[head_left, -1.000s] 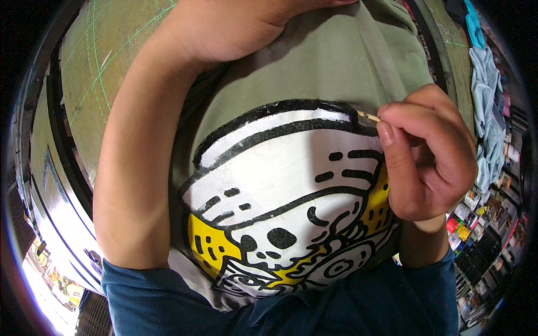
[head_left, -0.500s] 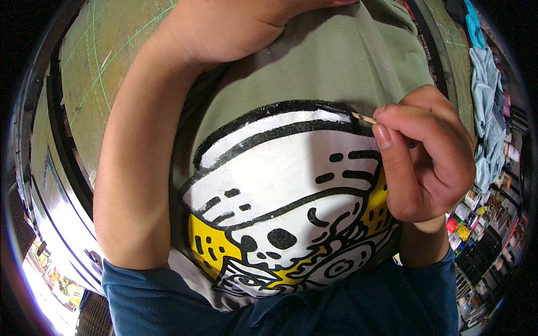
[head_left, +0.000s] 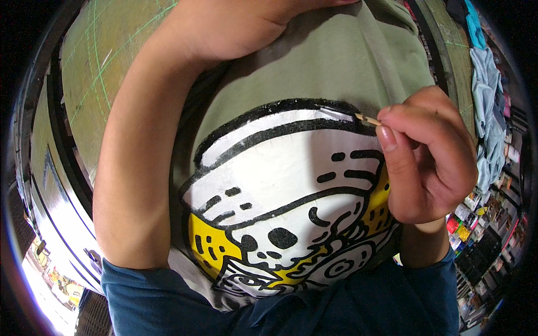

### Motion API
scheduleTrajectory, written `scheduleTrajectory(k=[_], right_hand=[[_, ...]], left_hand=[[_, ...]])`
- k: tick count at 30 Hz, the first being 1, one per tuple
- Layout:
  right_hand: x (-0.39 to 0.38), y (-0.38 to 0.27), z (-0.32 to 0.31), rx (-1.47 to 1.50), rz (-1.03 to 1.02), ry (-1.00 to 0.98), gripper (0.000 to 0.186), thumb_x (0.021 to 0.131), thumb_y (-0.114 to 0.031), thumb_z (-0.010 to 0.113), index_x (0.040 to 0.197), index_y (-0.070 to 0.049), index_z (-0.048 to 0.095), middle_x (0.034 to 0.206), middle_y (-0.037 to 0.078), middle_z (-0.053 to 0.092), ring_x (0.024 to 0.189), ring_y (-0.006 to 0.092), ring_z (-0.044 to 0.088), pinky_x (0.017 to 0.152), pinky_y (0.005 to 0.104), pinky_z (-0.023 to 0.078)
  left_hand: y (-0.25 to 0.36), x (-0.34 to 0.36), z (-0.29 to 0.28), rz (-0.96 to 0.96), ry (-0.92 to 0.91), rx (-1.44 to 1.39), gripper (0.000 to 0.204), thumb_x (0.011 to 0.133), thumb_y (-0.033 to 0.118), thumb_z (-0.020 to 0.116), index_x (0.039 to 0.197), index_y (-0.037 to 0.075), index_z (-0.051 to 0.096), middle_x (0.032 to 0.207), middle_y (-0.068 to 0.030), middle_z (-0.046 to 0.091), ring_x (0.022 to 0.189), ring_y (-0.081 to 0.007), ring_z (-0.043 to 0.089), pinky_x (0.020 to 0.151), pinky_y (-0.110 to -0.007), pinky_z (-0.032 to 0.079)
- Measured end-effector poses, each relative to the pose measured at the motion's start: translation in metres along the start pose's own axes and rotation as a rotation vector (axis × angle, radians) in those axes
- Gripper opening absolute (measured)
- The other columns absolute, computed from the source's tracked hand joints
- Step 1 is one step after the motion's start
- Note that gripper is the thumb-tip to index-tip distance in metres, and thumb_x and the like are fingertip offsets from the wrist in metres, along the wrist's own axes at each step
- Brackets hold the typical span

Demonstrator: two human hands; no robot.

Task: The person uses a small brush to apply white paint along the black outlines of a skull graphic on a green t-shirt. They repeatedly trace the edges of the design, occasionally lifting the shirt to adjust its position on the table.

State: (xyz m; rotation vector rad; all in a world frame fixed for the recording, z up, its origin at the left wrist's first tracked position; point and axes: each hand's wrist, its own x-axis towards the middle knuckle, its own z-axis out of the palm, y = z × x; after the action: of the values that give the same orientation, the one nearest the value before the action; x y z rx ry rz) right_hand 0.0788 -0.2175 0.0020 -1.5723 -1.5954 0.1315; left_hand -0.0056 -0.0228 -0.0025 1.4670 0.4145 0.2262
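Observation:
An olive-green cloth [head_left: 314, 73] lies before me with a glossy cartoon figure [head_left: 269, 162] printed on it in white, yellow and black. My right hand [head_left: 431, 157] is closed, its thumb and forefinger pinching a thin wooden stick [head_left: 368, 119]. The stick's dark end meets the black outline at the right of the figure's white hat, where a pale streak runs along the band. Across the upper cloth reaches my left hand [head_left: 235, 28], palm side low over the fabric. The top edge of the picture cuts off most of its fingers, so their grip is hidden.
Green lines mark the worn olive board [head_left: 84, 61] at the left. Light-blue cloth [head_left: 487, 106] hangs or lies at the far right, above cluttered small items [head_left: 465, 224]. Bright light comes in at the lower left.
My right hand has shifted very slightly to the right with the wooden stick. My left hand and the cloth stay almost still.

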Motion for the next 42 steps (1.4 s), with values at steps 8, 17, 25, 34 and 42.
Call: scheduleTrajectory(k=[8, 17, 25, 34, 42], right_hand=[[-0.002, 0.000, 0.003, -0.044, 0.015, 0.000, 0.016, 0.075, 0.013, 0.060, 0.088, 0.006, 0.064, 0.076, 0.011, 0.059, 0.062, 0.0134, 0.049, 0.053, 0.0216, 0.035], [-0.002, 0.001, 0.004, -0.025, -0.018, 0.007, 0.017, 0.074, 0.015, 0.059, 0.088, 0.007, 0.063, 0.077, 0.012, 0.060, 0.062, 0.0145, 0.051, 0.053, 0.0217, 0.037], [-0.001, 0.000, 0.002, -0.031, 0.016, 0.012, 0.017, 0.073, 0.015, 0.058, 0.088, 0.007, 0.063, 0.077, 0.012, 0.060, 0.063, 0.0148, 0.051, 0.053, 0.0218, 0.037], [-0.001, 0.003, 0.000, -0.034, -0.005, 0.002, 0.015, 0.074, 0.014, 0.059, 0.087, 0.007, 0.063, 0.077, 0.012, 0.060, 0.062, 0.0142, 0.050, 0.053, 0.0215, 0.036], [-0.001, 0.000, 0.003, -0.026, 0.031, 0.025, 0.015, 0.075, 0.013, 0.058, 0.088, 0.007, 0.062, 0.077, 0.012, 0.059, 0.064, 0.0145, 0.050, 0.055, 0.0226, 0.036]], left_hand=[[0.000, 0.001, -0.001, -0.034, 0.016, -0.023, 0.015, 0.091, 0.014, 0.064, 0.088, 0.000, 0.067, 0.070, -0.0006, 0.063, 0.056, -0.0030, 0.051, 0.048, -0.018, 0.039], [-0.005, 0.000, -0.005, 0.036, -0.046, -0.020, 0.015, 0.091, 0.015, 0.063, 0.085, 0.001, 0.067, 0.064, 0.0016, 0.060, 0.052, -0.0022, 0.048, 0.044, -0.018, 0.036], [0.004, 0.001, 0.006, -0.065, 0.072, -0.089, 0.016, 0.090, 0.015, 0.065, 0.086, -0.001, 0.067, 0.066, -0.0007, 0.061, 0.053, -0.0034, 0.051, 0.044, -0.018, 0.038], [-0.002, 0.003, -0.012, -0.022, -0.160, -0.193, 0.015, 0.090, 0.014, 0.065, 0.086, -0.001, 0.067, 0.072, -0.0037, 0.065, 0.060, -0.0049, 0.056, 0.050, -0.017, 0.044], [0.003, 0.003, 0.006, -0.070, 0.057, 0.001, 0.015, 0.090, 0.013, 0.065, 0.088, -0.001, 0.066, 0.074, -0.0029, 0.064, 0.062, -0.0047, 0.056, 0.051, -0.017, 0.043]])
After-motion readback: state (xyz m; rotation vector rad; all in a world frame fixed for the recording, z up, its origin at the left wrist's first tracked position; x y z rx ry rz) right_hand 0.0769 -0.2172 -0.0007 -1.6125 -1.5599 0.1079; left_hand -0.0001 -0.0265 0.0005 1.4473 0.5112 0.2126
